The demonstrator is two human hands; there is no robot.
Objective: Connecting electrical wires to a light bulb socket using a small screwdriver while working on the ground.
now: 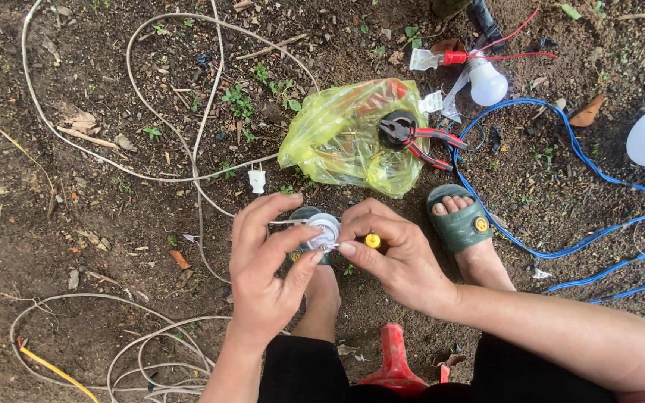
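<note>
Left hand: we hold our left hand (266,272) at the centre of the view, and its fingers (292,242) curl around a small round white fitting (323,230), pinching it from the side with thumb and forefinger.
Right hand: our right hand (393,257) comes in from 4 o'clock; its fingers are pressed together around a small screwdriver with a yellow handle (372,240), whose tip points at the fitting.
Where the fitting is: it sits between both hands, above the bare ground, at 6 o'clock from the yellow plastic bag (337,134).
Wire: a thin white wire (281,222) reaches the fitting from 9 o'clock; we cannot tell if it is already fastened inside.
Done so far: we judge that the fitting is picked up and the screwdriver is put on it, so the work on its screw is in the middle, not at the start.
Left to do: the white plug (257,180) lies loose on the soil at 11 o'clock from the hands, and the white bulb (488,82) lies apart at 1 o'clock, joined to nothing that we hold.
Tools waiting: red-handled pliers (419,138) rest on the bag, beside a black roll of tape (392,119).
Around: blue cable (561,254) at 3 o'clock, white cable (113,160) at 9 o'clock, green sandal (458,222) next to the right hand.
</note>
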